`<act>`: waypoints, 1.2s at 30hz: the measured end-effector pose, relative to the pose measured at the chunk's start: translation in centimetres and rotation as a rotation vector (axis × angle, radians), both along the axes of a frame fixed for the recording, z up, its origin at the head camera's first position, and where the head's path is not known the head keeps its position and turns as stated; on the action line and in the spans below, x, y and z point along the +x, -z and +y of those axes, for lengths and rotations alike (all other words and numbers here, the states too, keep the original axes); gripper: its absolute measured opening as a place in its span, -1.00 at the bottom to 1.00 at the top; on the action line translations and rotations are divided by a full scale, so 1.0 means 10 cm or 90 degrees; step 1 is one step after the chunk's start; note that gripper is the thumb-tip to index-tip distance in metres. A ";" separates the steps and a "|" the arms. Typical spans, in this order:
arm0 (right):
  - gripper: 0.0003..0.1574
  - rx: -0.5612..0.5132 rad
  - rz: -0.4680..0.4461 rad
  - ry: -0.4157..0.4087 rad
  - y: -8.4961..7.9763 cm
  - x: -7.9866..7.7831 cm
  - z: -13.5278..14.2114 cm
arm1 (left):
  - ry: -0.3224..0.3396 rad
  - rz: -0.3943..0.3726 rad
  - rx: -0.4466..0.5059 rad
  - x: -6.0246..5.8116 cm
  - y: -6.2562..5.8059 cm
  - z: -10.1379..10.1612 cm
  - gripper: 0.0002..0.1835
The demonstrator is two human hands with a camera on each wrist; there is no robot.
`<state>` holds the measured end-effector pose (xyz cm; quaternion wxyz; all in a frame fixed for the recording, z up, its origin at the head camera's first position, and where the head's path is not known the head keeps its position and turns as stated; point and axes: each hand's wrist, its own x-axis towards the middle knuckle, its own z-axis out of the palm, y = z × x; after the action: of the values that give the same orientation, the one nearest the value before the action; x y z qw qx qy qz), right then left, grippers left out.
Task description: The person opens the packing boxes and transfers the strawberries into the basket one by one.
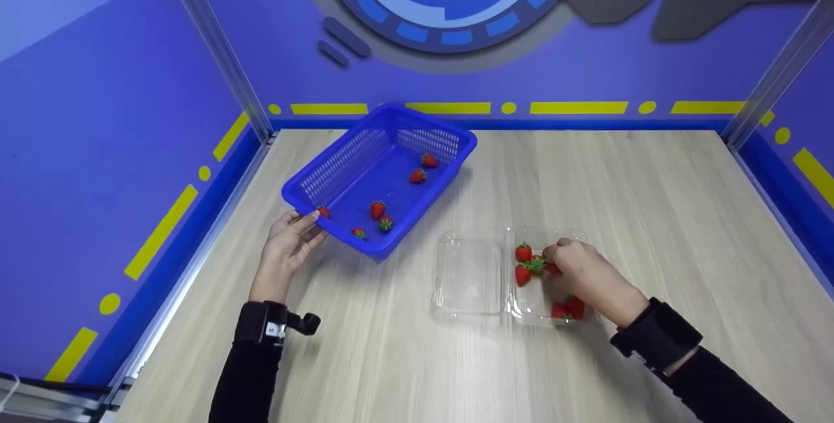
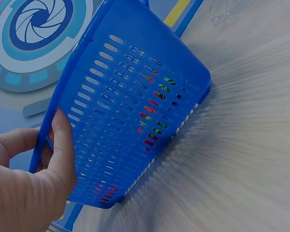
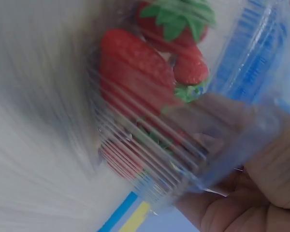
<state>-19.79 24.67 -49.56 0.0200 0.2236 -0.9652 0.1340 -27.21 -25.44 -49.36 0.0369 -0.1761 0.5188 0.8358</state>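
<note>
My left hand [image 1: 287,250] grips the near left rim of a blue plastic basket [image 1: 352,146], thumb on the inside of the rim. Several strawberries [image 1: 378,210] lie scattered on the basket's floor; some show through its slots in the left wrist view. To the right, a clear plastic clamshell box [image 1: 469,273] lies unfolded on the table. My right hand [image 1: 586,273] reaches down into its right half, with curled fingers pinching a strawberry [image 1: 552,268] partly hidden under them. Other strawberries [image 3: 135,72] sit around those fingers, seen through the box's clear wall in the right wrist view.
A pale wood-grain table [image 1: 404,358] carries both containers. Blue printed panels [image 1: 117,123] with yellow marks enclose it at the back and both sides, joined by metal posts [image 1: 221,45]. The clamshell's bare half faces the basket.
</note>
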 end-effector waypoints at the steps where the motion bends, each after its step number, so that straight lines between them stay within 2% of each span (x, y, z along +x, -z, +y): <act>1: -0.79 -0.005 -0.001 -0.002 -0.02 0.00 0.00 | -0.002 0.000 0.000 0.00 0.00 0.00 -0.73; 11: -0.77 0.005 0.087 -0.045 -0.25 -0.07 -0.10 | -0.004 -0.005 0.007 0.01 0.00 0.00 -0.73; 16: -0.78 -0.012 0.074 -0.067 -0.37 -0.12 -0.20 | -0.006 -0.006 0.006 0.00 -0.01 0.00 -0.68; 23: -0.78 -0.050 -0.004 -0.076 -0.59 -0.26 -0.47 | -0.001 -0.006 0.007 0.01 -0.01 0.00 -0.72; 30: -0.77 -0.081 0.035 -0.113 -0.80 -0.46 -0.81 | 0.000 -0.009 0.005 0.02 0.00 0.00 -0.73; 36: -0.79 -0.091 0.060 -0.156 -0.81 -0.70 -1.18 | -0.010 -0.003 0.013 0.01 0.01 0.01 -0.67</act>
<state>-26.77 12.84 -41.42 0.0649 0.3438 -0.9166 0.1935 -27.14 -25.32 -49.42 0.0332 -0.1817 0.5090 0.8407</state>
